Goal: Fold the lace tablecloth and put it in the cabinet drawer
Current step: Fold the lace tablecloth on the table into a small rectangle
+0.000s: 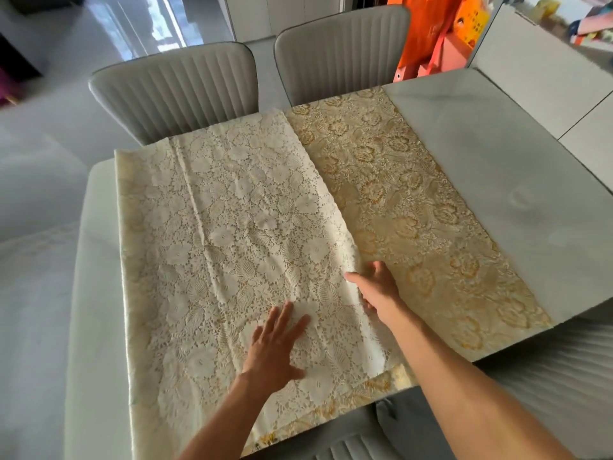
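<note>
The lace tablecloth lies spread on a pale table. Its left part is folded over, showing the cream underside, while the right part shows the golden flower pattern. My left hand lies flat, fingers apart, on the cream layer near the front edge. My right hand rests at the edge of the folded layer, with its fingers at or under that edge; the grip is unclear. No cabinet drawer is in view.
Two grey ribbed chairs stand at the far side of the table. An orange bag and boxes sit beyond the right chair. Another grey chair is near me under the front edge. Glossy floor lies to the left.
</note>
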